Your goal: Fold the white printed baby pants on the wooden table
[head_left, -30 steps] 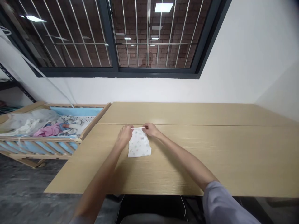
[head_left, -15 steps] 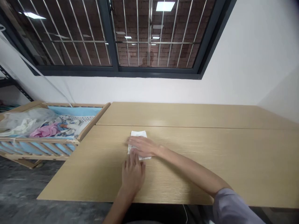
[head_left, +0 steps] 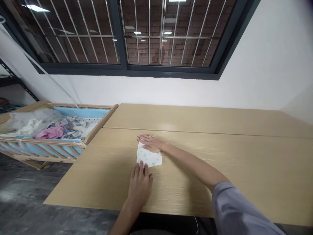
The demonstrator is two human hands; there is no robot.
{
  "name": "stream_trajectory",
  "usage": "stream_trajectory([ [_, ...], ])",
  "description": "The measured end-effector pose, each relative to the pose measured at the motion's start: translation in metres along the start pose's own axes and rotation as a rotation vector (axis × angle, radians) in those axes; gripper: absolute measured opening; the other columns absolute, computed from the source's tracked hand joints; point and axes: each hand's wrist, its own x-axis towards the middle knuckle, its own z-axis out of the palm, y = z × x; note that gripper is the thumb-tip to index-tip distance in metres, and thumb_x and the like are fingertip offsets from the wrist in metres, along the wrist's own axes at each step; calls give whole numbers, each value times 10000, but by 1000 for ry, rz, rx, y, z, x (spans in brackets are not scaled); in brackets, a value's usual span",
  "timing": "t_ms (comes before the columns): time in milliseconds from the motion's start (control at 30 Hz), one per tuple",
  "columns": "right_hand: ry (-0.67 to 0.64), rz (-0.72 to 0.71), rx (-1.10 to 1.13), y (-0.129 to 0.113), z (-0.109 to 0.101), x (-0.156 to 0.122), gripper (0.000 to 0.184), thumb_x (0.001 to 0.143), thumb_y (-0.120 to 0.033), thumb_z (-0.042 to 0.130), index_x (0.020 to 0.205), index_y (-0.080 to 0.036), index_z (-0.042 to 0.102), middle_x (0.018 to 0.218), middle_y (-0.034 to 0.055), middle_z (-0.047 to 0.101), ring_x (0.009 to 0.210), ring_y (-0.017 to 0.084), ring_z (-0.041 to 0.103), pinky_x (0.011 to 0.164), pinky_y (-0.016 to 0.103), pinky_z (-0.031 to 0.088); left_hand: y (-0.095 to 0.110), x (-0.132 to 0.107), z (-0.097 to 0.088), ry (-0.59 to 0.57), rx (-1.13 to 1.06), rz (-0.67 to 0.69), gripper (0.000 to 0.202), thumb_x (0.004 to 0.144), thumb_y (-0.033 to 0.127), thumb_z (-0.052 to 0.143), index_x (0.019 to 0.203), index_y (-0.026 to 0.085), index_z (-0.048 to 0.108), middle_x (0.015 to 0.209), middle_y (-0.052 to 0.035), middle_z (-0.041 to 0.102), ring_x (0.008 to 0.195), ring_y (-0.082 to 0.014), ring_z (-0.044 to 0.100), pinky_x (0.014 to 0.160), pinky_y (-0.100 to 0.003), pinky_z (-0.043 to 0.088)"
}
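Note:
A small white cloth with a faint green and grey print lies flat on the wooden table. My right hand is spread flat over the cloth's far edge, palm down, and hides that part of it. With its fingertips on the near edge, my left hand rests on the tabletop, fingers stretched out. Neither hand grips the cloth; both press on it from above.
To the left of the table stands a wooden crib with a blue lining, holding a pink cloth, white fabric and other crumpled cloths. Behind the table is a white wall with a barred window. A seam crosses the tabletop.
My right hand has slid away from me to the cloth's far edge, uncovering its printed middle. The left hand stays at the near edge. The view has shifted slightly.

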Motion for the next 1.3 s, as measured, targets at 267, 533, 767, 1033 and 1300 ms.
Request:
stream_trajectory([
  [267,16,179,108,21,-14,4,691,1053,-558,133,1622,-166,133,1689,96,61,1562,229,48,1266,442,67,-1,-2,6,42,-24,-6,418,978,297,460,1325,102,589,1421,-224,569,1288,-354,568,1047,-521,478],
  [533,257,148,192,-35,-68,-62,494,1023,-524,425,1347,-198,605,1247,128,669,1142,255,608,1027,428,440,-21,11,-5,13,-104,92,325,984,226,458,1216,120,659,1291,-175,677,1175,-313,646,990,-464,519],
  [767,206,114,-55,-90,-3,-137,294,994,-311,533,1226,-181,657,1179,130,661,1138,272,587,995,441,441,-58,28,-25,-79,-297,202,300,954,111,480,1176,188,667,1146,-71,751,1050,-249,686,931,-413,529],
  [1033,322,317,25,-126,-6,-175,165,875,-110,513,994,-179,603,944,94,658,947,254,595,937,437,436,-28,15,-33,-8,-338,348,317,893,17,484,1095,200,645,1044,-66,735,949,-235,655,881,-401,509],
  [1300,556,584,371,-86,-32,-157,166,951,-185,397,980,-209,558,1035,72,654,1022,242,583,931,414,430,-25,95,-35,-9,-434,120,205,969,190,486,1090,223,648,1075,-49,732,1035,-219,650,961,-372,444],
])
